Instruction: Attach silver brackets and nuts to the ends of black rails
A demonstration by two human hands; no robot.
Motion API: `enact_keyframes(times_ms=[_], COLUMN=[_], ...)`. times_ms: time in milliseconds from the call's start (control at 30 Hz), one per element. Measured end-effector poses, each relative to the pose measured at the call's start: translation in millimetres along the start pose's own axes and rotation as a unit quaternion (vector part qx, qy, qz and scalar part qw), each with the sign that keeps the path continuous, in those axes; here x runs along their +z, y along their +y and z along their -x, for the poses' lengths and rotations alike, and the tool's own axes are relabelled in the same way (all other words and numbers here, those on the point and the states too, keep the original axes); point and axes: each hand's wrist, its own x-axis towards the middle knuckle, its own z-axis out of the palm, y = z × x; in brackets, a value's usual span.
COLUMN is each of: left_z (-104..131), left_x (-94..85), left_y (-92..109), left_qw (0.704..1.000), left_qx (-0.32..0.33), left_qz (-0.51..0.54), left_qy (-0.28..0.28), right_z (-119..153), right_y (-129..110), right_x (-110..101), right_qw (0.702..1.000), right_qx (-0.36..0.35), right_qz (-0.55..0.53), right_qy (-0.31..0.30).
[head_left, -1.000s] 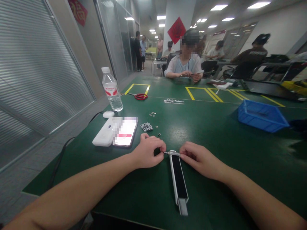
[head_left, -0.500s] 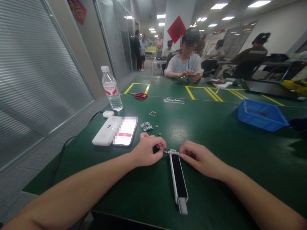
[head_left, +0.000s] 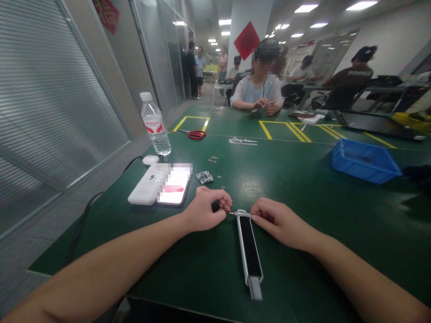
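A long, narrow bar point(head_left: 249, 249) with a white frame and black face lies on the green table, a flat grey metal tab point(head_left: 256, 289) sticking out of its near end. Across its far end runs a thin metal pin point(head_left: 233, 213), whose pointed tip shows on the left. My left hand point(head_left: 208, 208) is beside that tip, thumb and curled fingers slightly apart, with nothing visible between them. At the right end of the pin, my right hand point(head_left: 278, 220) is closed in a pinch against the bar's corner; its fingertips partly hide what they grip.
Small metal brackets point(head_left: 204, 177) and several rings point(head_left: 213, 159) lie beyond my left hand. A phone point(head_left: 177, 186), a white power bank point(head_left: 144, 186) and a water bottle point(head_left: 156, 128) stand left. Red-handled scissors point(head_left: 196, 134) lie farther off; a blue bin point(head_left: 365, 163) is right. A person point(head_left: 257, 92) sits opposite.
My left thumb and fingers have parted a little at the pin's tip. The right hand and the bar keep their places; the view has shifted slightly.
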Motion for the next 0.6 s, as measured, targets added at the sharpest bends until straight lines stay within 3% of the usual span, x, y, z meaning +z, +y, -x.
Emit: enact_keyframes(times_ms=[600], left_z=[1.6], left_x=[0.1], left_y=[1.7], left_qw=[0.999], left_qx=[0.025], left_qz=[-0.037], left_qy=[-0.011], right_z=[0.1], right_y=[0.4], right_x=[0.0], right_qw=[1.000], right_qx=[-0.006], right_qz=[0.002], right_qy=[0.003])
